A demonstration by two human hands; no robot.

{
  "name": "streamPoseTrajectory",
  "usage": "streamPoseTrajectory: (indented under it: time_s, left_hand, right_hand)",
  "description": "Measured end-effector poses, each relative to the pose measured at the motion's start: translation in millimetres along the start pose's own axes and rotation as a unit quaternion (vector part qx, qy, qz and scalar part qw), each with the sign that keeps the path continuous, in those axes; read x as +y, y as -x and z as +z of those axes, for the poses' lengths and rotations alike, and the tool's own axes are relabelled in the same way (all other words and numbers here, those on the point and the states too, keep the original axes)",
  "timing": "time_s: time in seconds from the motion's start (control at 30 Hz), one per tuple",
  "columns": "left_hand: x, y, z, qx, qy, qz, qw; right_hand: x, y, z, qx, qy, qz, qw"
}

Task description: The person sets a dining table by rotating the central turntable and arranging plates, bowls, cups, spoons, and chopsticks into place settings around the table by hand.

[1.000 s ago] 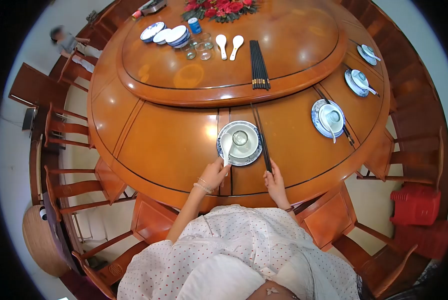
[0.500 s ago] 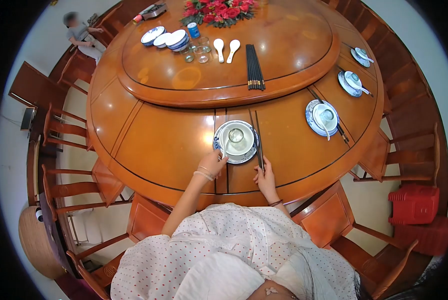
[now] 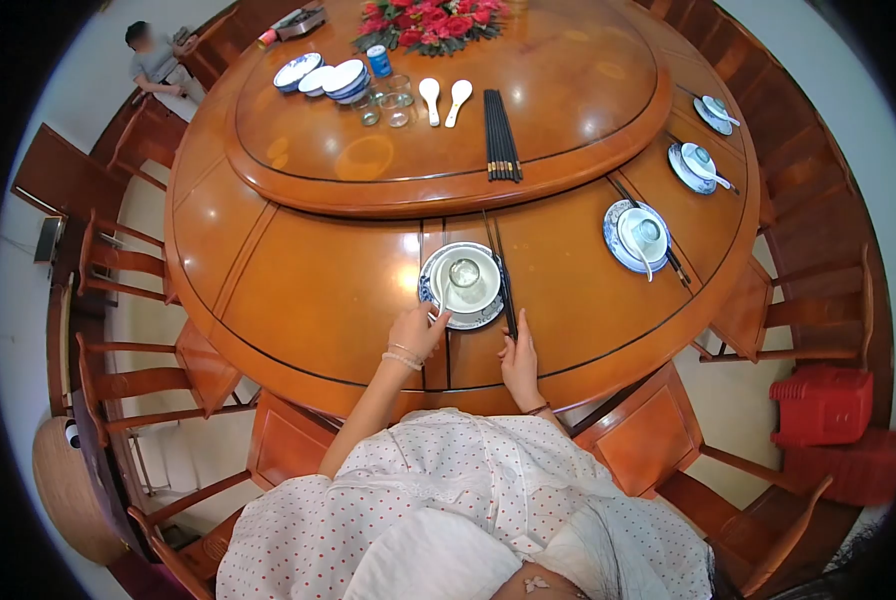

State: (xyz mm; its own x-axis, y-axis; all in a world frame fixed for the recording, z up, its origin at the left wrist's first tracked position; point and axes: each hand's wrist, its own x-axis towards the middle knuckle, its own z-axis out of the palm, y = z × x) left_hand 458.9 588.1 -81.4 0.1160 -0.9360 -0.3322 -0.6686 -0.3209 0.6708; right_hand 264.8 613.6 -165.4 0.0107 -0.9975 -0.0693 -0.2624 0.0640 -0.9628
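Note:
My left hand (image 3: 417,333) has its fingers closed at the handle of a white spoon (image 3: 443,296), by the near-left rim of the place setting. The spoon leans in a white bowl (image 3: 482,297), which also holds a small clear glass (image 3: 463,272). Under the bowl lies a blue-and-white plate (image 3: 478,320). To the right, my right hand (image 3: 520,362) pinches the near ends of a pair of dark chopsticks (image 3: 505,278). They lie lengthwise along the plate's right edge, their far ends pointing toward the turntable.
On the raised turntable (image 3: 308,190) are stacked bowls (image 3: 346,80), glasses (image 3: 396,108), a blue can (image 3: 379,60), two white spoons, a chopstick bundle (image 3: 501,135) and red flowers (image 3: 433,25). More settings (image 3: 638,235) stand at right. Wooden chairs surround the table; a person (image 3: 161,70) sits far left.
The whole view has shifted slightly left. The chopsticks have slid a little farther from me and closer to the plate under my right hand. My left hand stays by the spoon.

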Motion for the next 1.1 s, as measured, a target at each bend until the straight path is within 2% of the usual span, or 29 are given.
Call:
streamPoseTrajectory:
  time_s: [0.17,0.3,0.43,0.5,0.57,0.77,0.97,1.1]
  left_hand:
    - [-5.0,-0.9,5.7,0.023,-0.012,0.034,0.999]
    - [-11.7,-3.0,9.6,0.054,-0.047,0.086,0.994]
    - [-11.9,-3.5,8.7,0.023,-0.034,0.035,0.999]
    - [-15.5,-3.6,10.0,0.050,-0.052,0.092,0.993]
    - [-16.6,-3.0,9.8,0.046,-0.050,0.089,0.994]
    - [-15.0,-3.3,8.0,0.030,-0.039,0.078,0.996]
    - [-12.4,0.8,6.1,0.017,0.000,0.039,0.999]
    - [-14.2,8.3,4.9,0.023,-0.010,0.050,0.998]
  right_hand:
    - [10.6,-3.7,1.2,-0.037,0.064,-0.043,0.996]
    - [17.0,-6.5,5.2,-0.014,0.075,-0.101,0.992]
    - [9.1,-7.2,2.0,-0.032,0.099,-0.061,0.993]
    - [2.4,-8.9,-0.4,-0.046,0.101,-0.034,0.993]
    - [-1.0,-11.7,-2.3,-0.075,0.069,0.027,0.994]
    - [13.3,-17.4,-1.2,-0.070,0.085,-0.022,0.994]
    - [14.0,-17.6,-0.1,-0.079,0.040,0.034,0.995]
    - [11.3,-15.9,-2.8,-0.079,0.041,0.016,0.996]
